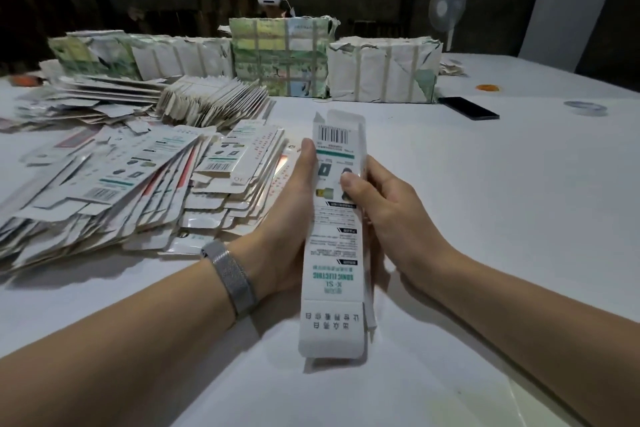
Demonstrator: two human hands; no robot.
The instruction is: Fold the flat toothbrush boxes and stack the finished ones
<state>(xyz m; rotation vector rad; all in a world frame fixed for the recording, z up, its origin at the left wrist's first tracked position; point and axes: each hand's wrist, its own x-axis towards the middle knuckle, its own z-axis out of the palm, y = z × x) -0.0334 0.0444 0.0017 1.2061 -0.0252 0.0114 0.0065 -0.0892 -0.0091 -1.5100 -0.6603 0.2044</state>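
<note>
now long white printed cardboard toothbrush box point(334, 236) held above white worktop point(485, 184), long axis running away from body. left hand point(294, 218) curls round left edge, right hand point(377, 204) pinches right edge, thumb on face. both end flaps unfolded; fanned heap of flat white boxes point(145, 184) lies left.

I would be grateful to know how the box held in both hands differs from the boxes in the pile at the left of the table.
The held box is gripped by the left hand and right hand above the table; the piled boxes lie untouched on it. The held box is single, with both end flaps open; the piled boxes are flat, overlapping and fanned. Both show white card, teal bands and barcodes.
</note>
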